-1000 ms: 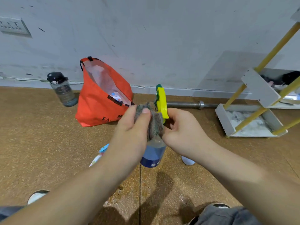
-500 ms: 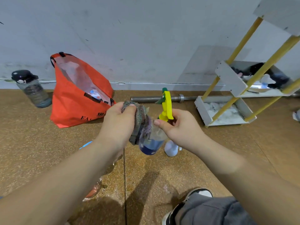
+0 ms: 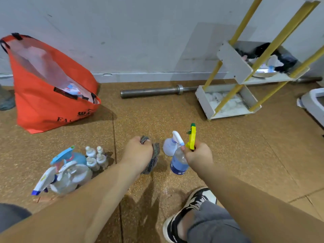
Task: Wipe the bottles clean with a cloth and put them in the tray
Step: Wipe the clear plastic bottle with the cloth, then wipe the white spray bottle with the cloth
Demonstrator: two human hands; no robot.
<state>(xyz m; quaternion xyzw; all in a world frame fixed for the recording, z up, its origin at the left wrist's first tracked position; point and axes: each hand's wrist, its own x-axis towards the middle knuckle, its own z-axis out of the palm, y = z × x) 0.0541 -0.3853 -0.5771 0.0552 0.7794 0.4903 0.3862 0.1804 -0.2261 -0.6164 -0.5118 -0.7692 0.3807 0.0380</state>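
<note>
Hands first: both are out in front over the floor [image 3: 245, 155], apart from each other, each clamped on something. The left hand [image 3: 138, 153] has its fingers curled round a bunched grey cloth [image 3: 154, 159], which hangs out of the fist on the thumb side. The right hand [image 3: 199, 155] grips a clear spray bottle [image 3: 178, 163] by the neck, just under its yellow trigger head. The bottle has blue liquid in its lower part and hangs below the hand; I cannot tell whether its base touches the floor. Cloth and bottle are near each other but not touching.

Just beyond the right hand a white spray bottle [image 3: 169, 146] stands on the floor. To the left of the left forearm lies a heap of spray bottles [image 3: 70, 174], with several small white-capped bottles [image 3: 96, 157] standing upright just beside it.

Toward the floor's far right corner stands a rack of yellow posts [image 3: 228, 98] with white trays. Its lower tray [image 3: 203, 102] sits at floor level, and the upper tray [image 3: 233, 62] holds dark and pale items too jumbled to name. A steel bar [image 3: 154, 92] lies along the floor's far edge at the foot of the wall [image 3: 140, 41]. An open orange bag [image 3: 43, 106] sits at the far left. A black-and-white shoe [image 3: 192, 206] shows at the near edge.
</note>
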